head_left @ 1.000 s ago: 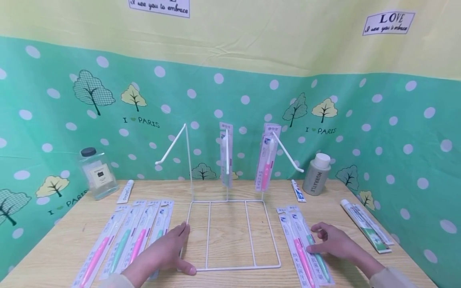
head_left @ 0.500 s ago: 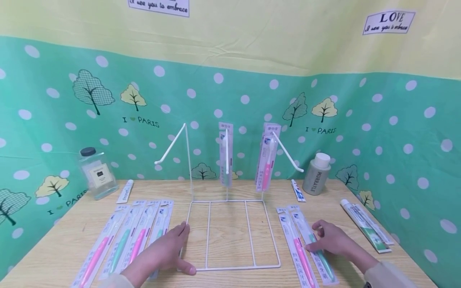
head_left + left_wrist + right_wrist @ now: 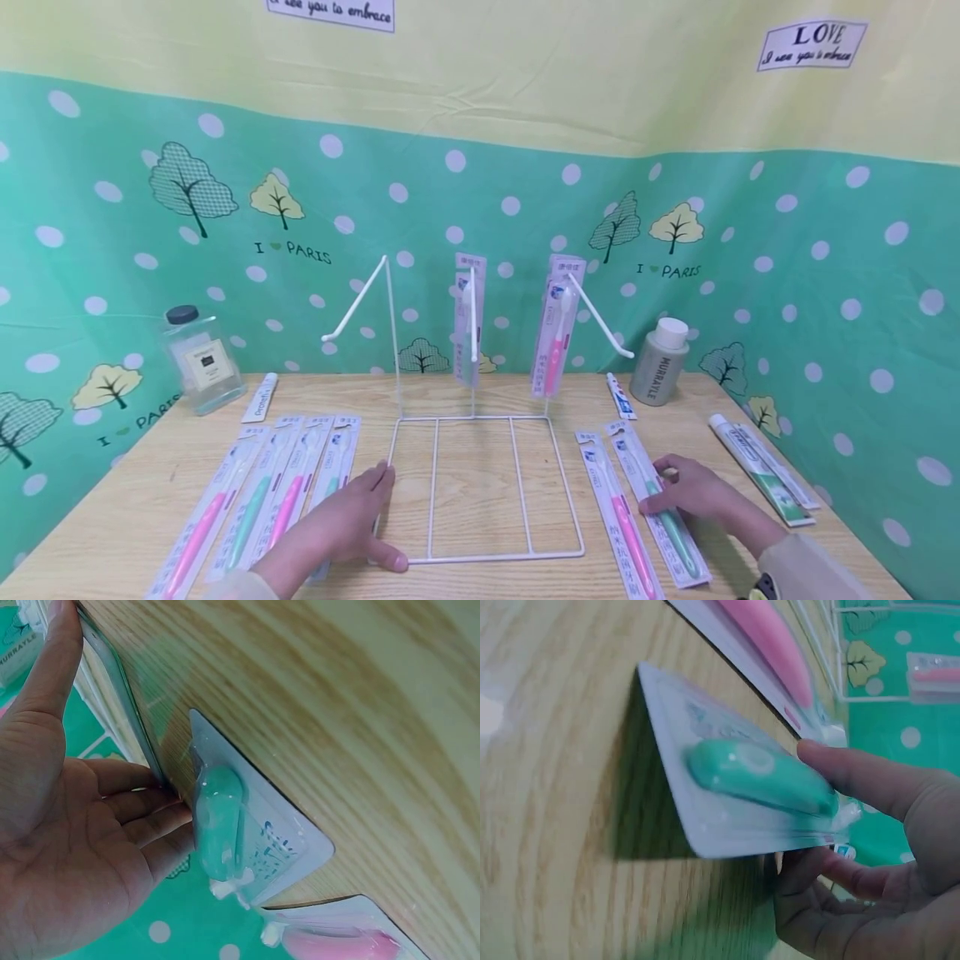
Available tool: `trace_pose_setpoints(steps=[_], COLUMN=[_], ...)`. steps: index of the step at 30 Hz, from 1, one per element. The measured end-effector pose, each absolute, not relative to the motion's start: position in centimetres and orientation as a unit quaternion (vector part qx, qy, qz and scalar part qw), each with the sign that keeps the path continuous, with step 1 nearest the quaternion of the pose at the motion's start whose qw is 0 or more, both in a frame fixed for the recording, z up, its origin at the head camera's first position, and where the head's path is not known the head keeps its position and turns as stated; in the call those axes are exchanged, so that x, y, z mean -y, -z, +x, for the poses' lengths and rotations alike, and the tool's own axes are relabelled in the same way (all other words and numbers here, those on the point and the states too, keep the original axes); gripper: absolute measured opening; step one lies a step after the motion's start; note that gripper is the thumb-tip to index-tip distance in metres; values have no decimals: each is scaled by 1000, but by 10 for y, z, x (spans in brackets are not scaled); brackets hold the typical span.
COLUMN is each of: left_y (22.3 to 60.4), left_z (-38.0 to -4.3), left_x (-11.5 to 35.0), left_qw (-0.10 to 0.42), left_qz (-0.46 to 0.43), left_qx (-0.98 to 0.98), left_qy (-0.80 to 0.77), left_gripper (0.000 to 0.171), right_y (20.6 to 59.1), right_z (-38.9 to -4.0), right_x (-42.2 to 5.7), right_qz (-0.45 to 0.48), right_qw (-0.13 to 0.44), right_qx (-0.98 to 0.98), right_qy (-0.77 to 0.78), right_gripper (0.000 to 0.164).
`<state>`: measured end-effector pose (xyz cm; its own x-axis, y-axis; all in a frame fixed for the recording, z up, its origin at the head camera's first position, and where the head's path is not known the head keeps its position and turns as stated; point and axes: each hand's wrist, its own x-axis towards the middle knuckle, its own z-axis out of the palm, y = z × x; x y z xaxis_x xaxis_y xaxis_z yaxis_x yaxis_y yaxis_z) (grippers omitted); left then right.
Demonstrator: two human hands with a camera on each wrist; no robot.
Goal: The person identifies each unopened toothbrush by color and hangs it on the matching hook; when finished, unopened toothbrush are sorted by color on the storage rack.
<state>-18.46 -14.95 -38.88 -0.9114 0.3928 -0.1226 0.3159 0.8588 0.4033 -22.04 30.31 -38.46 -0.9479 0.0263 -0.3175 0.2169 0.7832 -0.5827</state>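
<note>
My right hand (image 3: pixel 693 492) pinches a packaged green toothbrush (image 3: pixel 660 508) by its edges, thumb on one side and fingers on the other. In the right wrist view, a shadow falls on the table under this package. A packaged pink toothbrush (image 3: pixel 626 525) lies just left of it. My left hand (image 3: pixel 345 517) rests with extended fingers along the left side of a white wire rack (image 3: pixel 480 558), its thumb at the front corner. Packaged toothbrushes hang on the rack's middle hook (image 3: pixel 473 317) and right hook (image 3: pixel 600 321); the left hook (image 3: pixel 352 304) is bare.
Several packaged pink and green toothbrushes (image 3: pixel 202 533) lie left of the rack, partly under my left arm. A glass bottle (image 3: pixel 206 367) and a small white tube (image 3: pixel 261 398) stand back left. At right are a grey bottle (image 3: pixel 660 367), a small tube (image 3: pixel 621 397) and a toothpaste tube (image 3: pixel 757 471).
My right hand has shifted the green toothbrush package slightly right and away from the pink one, its far end moving up in view. My left hand has stayed on the rack.
</note>
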Motion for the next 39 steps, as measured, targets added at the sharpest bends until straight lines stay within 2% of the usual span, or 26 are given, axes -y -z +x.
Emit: trace_pose_setpoints(steps=[13, 18, 21, 26, 31, 39], left_y=[390, 390, 390, 390, 391, 392], left_z=[-186, -187, -187, -187, -187, -188], left_x=[149, 148, 148, 150, 151, 150], left_qw=[102, 101, 102, 99, 99, 103], left_qz=[179, 178, 177, 179, 179, 179], left_qx=[-960, -960, -960, -960, -960, -960], left_qy=[-188, -192, -193, -192, -191, -187], left_gripper=[121, 122, 122, 121, 121, 122], right_y=[393, 386, 380, 365, 348, 324], right_z=[-220, -216, -213, -208, -207, -201], right_x=[-327, -337, -340, -341, -336, -303], right_qz=[83, 65, 64, 57, 5, -34], right_qw=[160, 156, 159, 154, 152, 133], right_qx=[-908, -893, -872, -863, -859, -863], right_qy=[378, 417, 458, 478, 489, 486], right_gripper=[48, 59, 60, 56, 46, 45])
